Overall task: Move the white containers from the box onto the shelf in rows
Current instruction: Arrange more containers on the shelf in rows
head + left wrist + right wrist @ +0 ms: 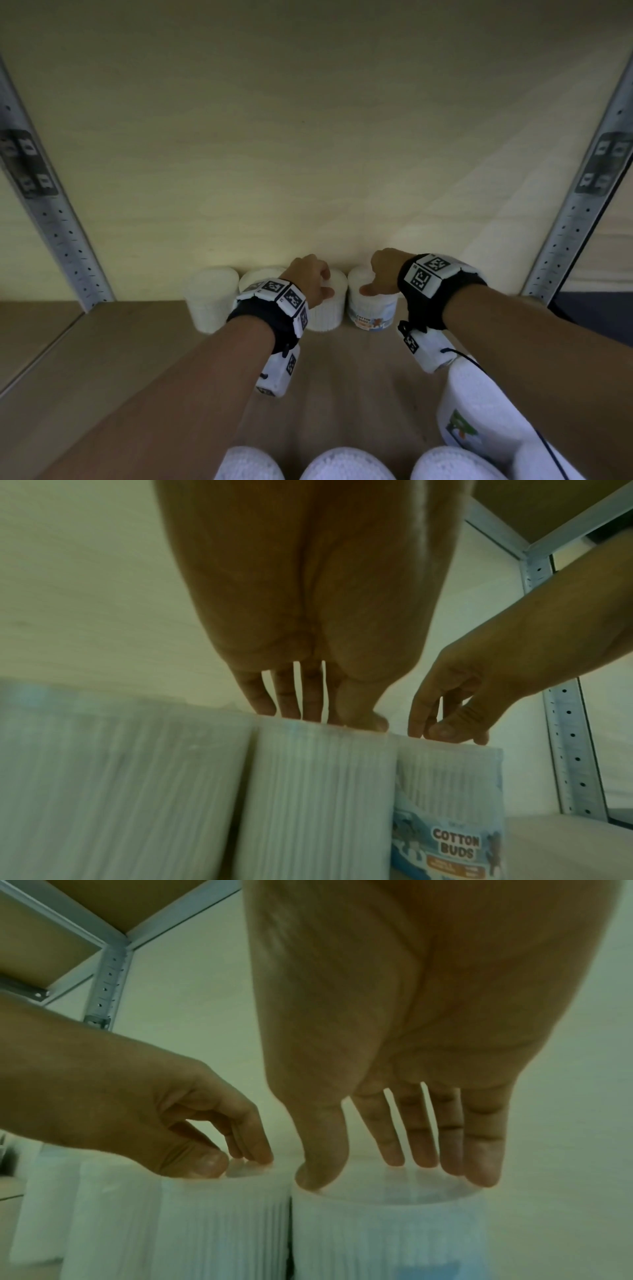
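Four white ribbed containers stand in a row along the shelf's [102,342] back wall. My left hand [323,286] grips the top of the third container [325,315] from above, thumb at the near rim and fingers curled over the lid [246,1171]. My right hand [371,281] grips the top of the fourth one, the container labelled "Cotton Buds" [373,308], which touches the third. In the right wrist view its thumb sits on the lid's rim and the fingertips [479,1175] on the far edge. The second container [255,275] is partly hidden behind my left wrist.
Nearer to me stand three more white containers [346,462], and a labelled one [479,411] leans at the right. Grey perforated metal uprights [65,240] frame the shelf on both sides. Bare shelf board lies between the back row and the front containers.
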`<state>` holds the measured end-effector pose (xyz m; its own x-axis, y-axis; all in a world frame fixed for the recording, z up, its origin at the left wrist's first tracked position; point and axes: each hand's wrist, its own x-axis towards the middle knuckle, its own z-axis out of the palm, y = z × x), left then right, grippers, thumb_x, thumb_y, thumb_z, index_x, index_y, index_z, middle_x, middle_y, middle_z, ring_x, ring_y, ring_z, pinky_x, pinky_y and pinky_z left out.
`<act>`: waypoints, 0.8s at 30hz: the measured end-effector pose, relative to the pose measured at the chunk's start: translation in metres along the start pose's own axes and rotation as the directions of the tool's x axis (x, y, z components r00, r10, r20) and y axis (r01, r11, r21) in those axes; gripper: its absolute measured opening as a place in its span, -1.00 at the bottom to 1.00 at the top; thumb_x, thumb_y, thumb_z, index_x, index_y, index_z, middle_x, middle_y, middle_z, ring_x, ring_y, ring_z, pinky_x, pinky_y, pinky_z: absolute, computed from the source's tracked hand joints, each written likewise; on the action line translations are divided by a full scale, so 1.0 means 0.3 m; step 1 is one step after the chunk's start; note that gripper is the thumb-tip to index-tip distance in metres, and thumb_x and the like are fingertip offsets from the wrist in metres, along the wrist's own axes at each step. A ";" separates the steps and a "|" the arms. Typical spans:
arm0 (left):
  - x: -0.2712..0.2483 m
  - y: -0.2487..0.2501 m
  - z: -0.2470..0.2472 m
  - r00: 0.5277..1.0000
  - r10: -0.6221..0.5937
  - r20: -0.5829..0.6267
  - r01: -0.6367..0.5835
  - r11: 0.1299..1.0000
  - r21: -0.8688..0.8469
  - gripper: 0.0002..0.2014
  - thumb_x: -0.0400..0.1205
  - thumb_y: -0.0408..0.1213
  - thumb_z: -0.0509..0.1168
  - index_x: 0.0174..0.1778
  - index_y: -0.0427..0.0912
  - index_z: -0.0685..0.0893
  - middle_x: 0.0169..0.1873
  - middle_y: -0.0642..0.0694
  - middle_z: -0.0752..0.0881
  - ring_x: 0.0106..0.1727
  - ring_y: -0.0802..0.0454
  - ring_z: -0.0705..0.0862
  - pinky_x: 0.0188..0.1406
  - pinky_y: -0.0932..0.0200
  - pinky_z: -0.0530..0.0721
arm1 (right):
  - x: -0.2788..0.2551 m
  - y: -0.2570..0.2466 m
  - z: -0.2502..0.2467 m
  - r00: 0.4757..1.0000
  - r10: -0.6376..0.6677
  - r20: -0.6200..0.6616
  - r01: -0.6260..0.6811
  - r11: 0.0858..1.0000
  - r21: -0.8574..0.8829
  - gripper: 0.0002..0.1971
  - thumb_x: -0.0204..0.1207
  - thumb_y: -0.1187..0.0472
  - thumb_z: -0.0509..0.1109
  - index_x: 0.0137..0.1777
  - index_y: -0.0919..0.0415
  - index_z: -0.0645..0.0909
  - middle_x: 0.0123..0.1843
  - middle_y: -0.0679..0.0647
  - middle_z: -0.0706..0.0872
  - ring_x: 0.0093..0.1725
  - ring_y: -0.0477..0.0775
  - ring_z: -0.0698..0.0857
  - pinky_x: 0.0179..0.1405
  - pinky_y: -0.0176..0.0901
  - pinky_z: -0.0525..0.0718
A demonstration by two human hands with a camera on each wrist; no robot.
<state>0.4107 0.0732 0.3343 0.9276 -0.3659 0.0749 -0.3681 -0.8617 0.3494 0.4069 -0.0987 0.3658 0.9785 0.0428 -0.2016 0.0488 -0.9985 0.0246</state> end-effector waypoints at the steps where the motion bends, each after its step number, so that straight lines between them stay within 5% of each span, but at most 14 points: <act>1: -0.001 0.000 0.000 1.000 -0.002 -0.001 0.002 1.000 0.001 -0.62 0.59 -0.18 0.38 0.28 -0.25 0.61 0.32 -0.22 0.54 0.37 -0.19 0.51 0.36 -0.03 0.52 | 0.000 -0.003 0.000 1.000 -0.007 0.001 0.007 1.000 -0.010 -0.49 0.53 -0.14 0.37 -0.47 0.15 0.31 -0.46 0.03 0.42 -0.45 0.02 0.42 -0.16 -0.10 0.49; 6: 0.001 0.000 0.000 1.000 -0.002 0.003 0.002 1.000 0.007 -0.62 0.60 -0.18 0.38 0.29 -0.25 0.61 0.32 -0.21 0.53 0.37 -0.19 0.51 0.37 -0.04 0.51 | 0.019 0.009 0.024 0.998 -0.043 -0.049 0.041 0.999 -0.035 -0.53 0.51 -0.13 0.39 -0.45 0.18 0.40 -0.42 0.04 0.50 -0.22 0.17 0.58 -0.17 -0.05 0.58; 8: 0.002 0.000 0.000 1.000 -0.003 0.004 0.003 1.000 0.005 -0.62 0.59 -0.18 0.38 0.29 -0.24 0.61 0.32 -0.21 0.54 0.37 -0.19 0.51 0.36 -0.05 0.52 | 0.027 0.024 0.035 0.997 -0.062 -0.053 0.062 0.998 -0.017 -0.58 0.49 -0.11 0.41 -0.16 0.32 0.64 -0.15 0.16 0.72 -0.10 0.21 0.68 -0.04 0.02 0.71; 11: 0.002 0.001 -0.001 1.000 -0.001 0.007 0.001 1.000 0.003 -0.62 0.59 -0.18 0.38 0.29 -0.25 0.61 0.32 -0.22 0.54 0.36 -0.21 0.51 0.36 -0.06 0.52 | 0.026 0.037 0.032 0.996 -0.082 -0.034 0.082 0.997 0.001 -0.46 0.50 -0.01 0.43 0.33 0.38 0.60 0.29 0.27 0.68 0.22 0.28 0.70 0.26 0.10 0.69; 24: -0.005 0.003 -0.016 0.999 0.018 0.045 -0.018 1.000 0.005 -0.61 0.60 -0.19 0.37 0.30 -0.27 0.60 0.32 -0.24 0.53 0.36 -0.20 0.52 0.34 0.00 0.52 | 0.055 0.043 0.033 0.995 -0.098 -0.024 0.098 0.995 -0.030 -0.48 0.48 0.04 0.48 0.33 0.38 0.61 0.28 0.29 0.70 0.25 0.29 0.70 0.28 0.12 0.69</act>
<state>0.4092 0.0746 0.3390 0.9172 -0.3966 0.0394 -0.3852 -0.8568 0.3430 0.4217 -0.1111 0.3531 0.9735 0.1417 -0.1794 0.1501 -0.9881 0.0342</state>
